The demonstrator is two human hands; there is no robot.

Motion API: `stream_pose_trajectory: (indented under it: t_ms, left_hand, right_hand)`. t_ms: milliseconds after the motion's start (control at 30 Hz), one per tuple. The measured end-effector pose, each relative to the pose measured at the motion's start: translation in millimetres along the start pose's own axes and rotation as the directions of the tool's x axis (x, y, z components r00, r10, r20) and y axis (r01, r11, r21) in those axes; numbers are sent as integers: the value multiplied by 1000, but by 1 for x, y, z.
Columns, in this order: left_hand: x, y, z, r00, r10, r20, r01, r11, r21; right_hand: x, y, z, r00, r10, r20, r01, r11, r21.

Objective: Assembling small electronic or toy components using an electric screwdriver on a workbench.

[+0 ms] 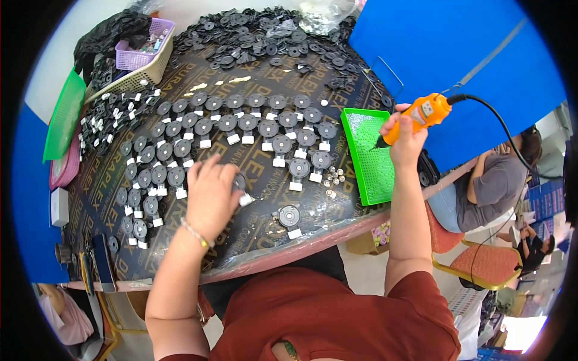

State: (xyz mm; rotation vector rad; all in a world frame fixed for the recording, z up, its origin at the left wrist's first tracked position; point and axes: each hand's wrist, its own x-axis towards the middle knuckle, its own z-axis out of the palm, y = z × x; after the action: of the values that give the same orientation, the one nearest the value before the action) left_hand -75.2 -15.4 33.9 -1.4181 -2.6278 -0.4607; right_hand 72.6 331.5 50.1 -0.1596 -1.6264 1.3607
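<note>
My left hand [210, 194] rests on the dark work mat, its fingers on a round black part with a white tab [242, 191]. My right hand [405, 137] is raised over the green tray [365, 180] and grips an orange electric screwdriver [421, 116], tip pointing down-left toward the tray. A black cable [512, 135] runs from the tool to the right. One more black round part [290, 218] lies alone near the table's front edge. A few small silver pieces [334, 178] sit beside the tray.
Rows of black round parts with white tabs [241, 123] cover the mat. A heap of loose black parts [259, 39] lies at the back. A purple basket [143, 51] and green lid [63, 117] stand at left. Another person [490, 186] sits at right by a red chair [481, 265].
</note>
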Motion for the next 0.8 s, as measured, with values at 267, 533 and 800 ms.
stream_pose_trajectory:
  t_ms: [267,533,800]
  left_hand:
    - [-28,43,3,999,46,21,-40,975,-217]
    - [-35,33,21,997,-79,-27,64,928,-367]
    - [-39,31,26,997,-56,-50,34,927,-373]
  right_hand:
    - [-2,11,2,999,24,42,-26,998,57]
    - [-6,9,5,1000,2,31,-2,1000,-27]
    - [-5,8,6,1000,6,1,-6,1000,23]
